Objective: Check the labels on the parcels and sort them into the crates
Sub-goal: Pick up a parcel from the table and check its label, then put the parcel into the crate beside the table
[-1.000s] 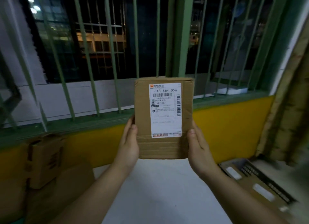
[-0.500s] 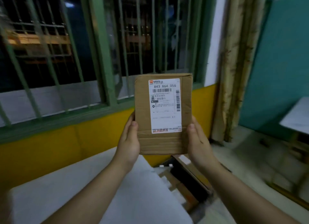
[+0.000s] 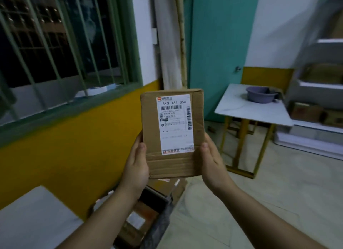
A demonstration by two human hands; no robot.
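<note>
I hold a flat brown cardboard parcel (image 3: 170,163) upright in front of me, its white shipping label (image 3: 175,124) facing me and reading 843 X64 056. My left hand (image 3: 136,165) grips its lower left edge with the thumb on the front face. My right hand (image 3: 211,161) grips the lower right edge in the same way. Below the parcel, on the floor, stands a dark crate (image 3: 163,219) holding several brown parcels with white labels.
A white table corner (image 3: 33,221) lies at the lower left under the barred window and yellow wall. To the right stands a small white table (image 3: 246,107) with a purple basin (image 3: 260,97). White shelves (image 3: 315,126) with boxes are at the far right. A teal door is behind.
My view has swung to the right, from the window toward the door, small table and shelves. The parcel stays upright between both hands, and the crate on the floor has come under it.
</note>
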